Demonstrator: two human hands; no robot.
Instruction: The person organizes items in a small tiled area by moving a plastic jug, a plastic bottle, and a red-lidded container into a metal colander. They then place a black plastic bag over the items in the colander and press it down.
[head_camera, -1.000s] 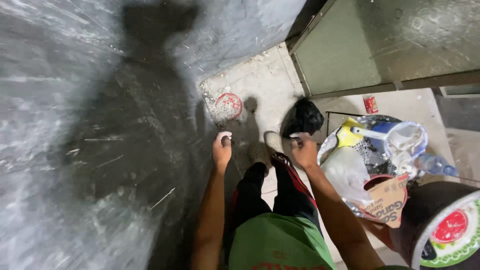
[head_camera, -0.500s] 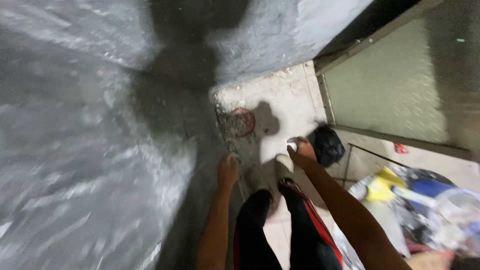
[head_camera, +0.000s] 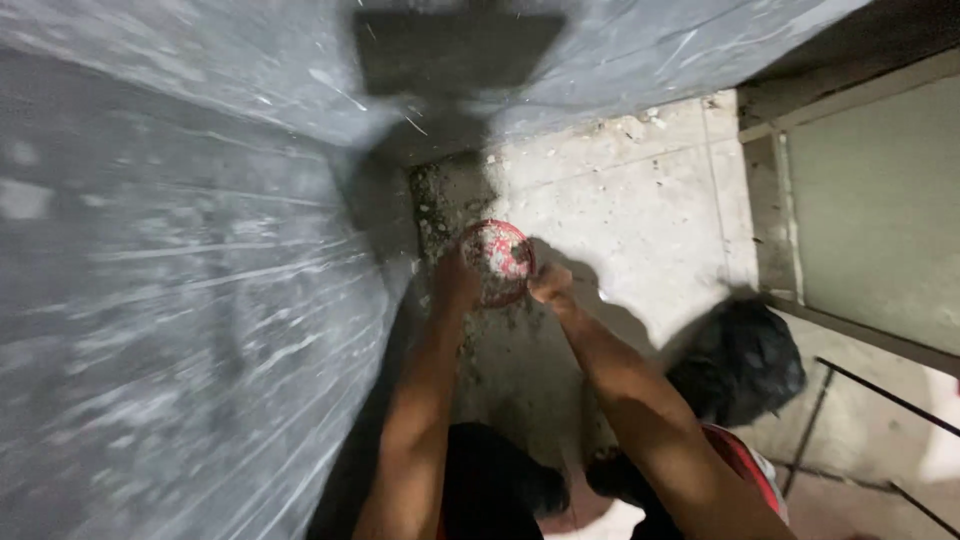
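A small round red bowl (head_camera: 497, 262), speckled white inside, sits on the dirty concrete floor (head_camera: 620, 200) beside the grey wall. My left hand (head_camera: 455, 282) is at the bowl's left rim, fingers curled against it. At the bowl's right rim is my right hand (head_camera: 550, 284), closed into a fist and touching or nearly touching the edge. Blur hides whether either hand truly grips the bowl. Both forearms reach forward from the bottom of the view over my dark trousers.
A rough grey plastered wall (head_camera: 180, 300) fills the left and top. A black plastic bag (head_camera: 745, 360) lies on the floor to the right. A framed pale green panel (head_camera: 880, 210) stands at the far right, with thin dark rods (head_camera: 880, 400) below it.
The view has moved forward and down toward the red bowl. Both hands have reached out from near my knees to the bowl's two sides. The clutter of containers at right has left the view.
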